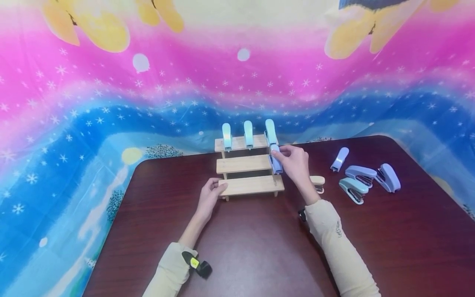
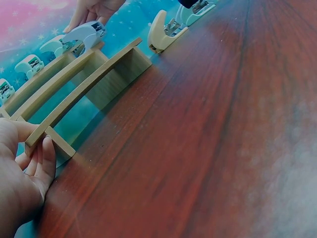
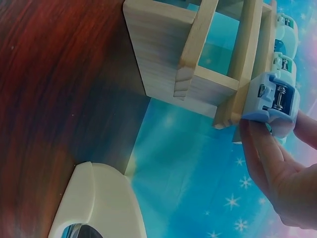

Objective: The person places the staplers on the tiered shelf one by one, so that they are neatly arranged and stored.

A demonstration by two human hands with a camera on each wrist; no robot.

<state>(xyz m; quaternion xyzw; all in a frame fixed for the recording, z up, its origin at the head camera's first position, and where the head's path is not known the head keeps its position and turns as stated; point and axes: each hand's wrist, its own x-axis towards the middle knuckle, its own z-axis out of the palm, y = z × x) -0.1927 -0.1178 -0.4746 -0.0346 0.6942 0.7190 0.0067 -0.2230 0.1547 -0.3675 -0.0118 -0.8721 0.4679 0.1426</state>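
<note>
A wooden three-tier stand [image 1: 252, 186] stands on the table, with three mint-green staplers [image 1: 248, 135] in a row on its top tier. My right hand [image 1: 295, 163] pinches a lavender-blue stapler [image 1: 276, 161] at the right end of the middle tier. In the right wrist view that lavender-blue stapler [image 3: 272, 101] touches the tier's end, with fingers below it and the thumb at its other side. My left hand [image 1: 210, 198] grips the left end of the lowest tier. The left wrist view shows the left hand's [image 2: 25, 173] fingers curled under that board.
Right of the stand, partly behind my right forearm, lies a cream stapler [image 1: 318, 182]. Farther right are a mint stapler [image 1: 353, 189] and three lavender ones, including a small upright-looking one [image 1: 339, 159]. A patterned cloth [image 1: 178, 119] hangs behind the dark red table [image 1: 237, 247].
</note>
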